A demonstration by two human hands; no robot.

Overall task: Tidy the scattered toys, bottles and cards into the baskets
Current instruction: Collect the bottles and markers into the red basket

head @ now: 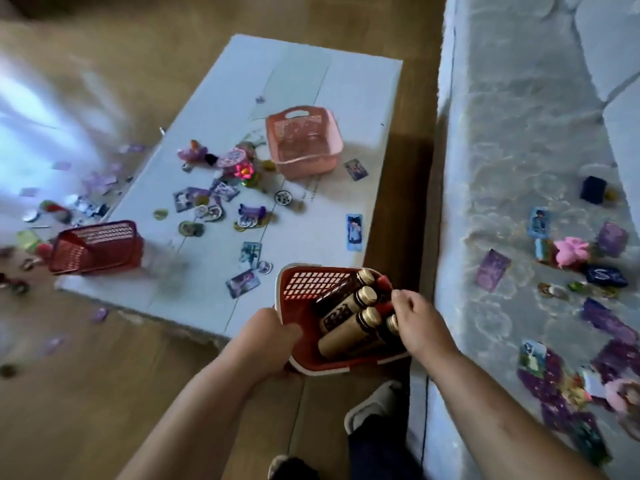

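Observation:
My left hand [268, 339] grips the near left rim of a red basket [301, 296] held above the wooden floor. Several dark bottles with gold caps [349, 323] lie inside it. My right hand [415, 322] curls over the basket's right rim, fingers at the bottle caps. A pink basket [304, 157] stands on the white mat [346, 88], and a second red basket [97, 249] lies tipped at the mat's left corner. Cards [354, 227], round badges [282, 197] and small toys [242, 171] are scattered over the mat.
A pale quilted bed or sofa [519, 133] fills the right side, strewn with cards, a pink toy [571, 251] and dark boxes. More cards and toys litter the floor at the left [52, 209]. My slippered foot [370, 407] shows below the basket.

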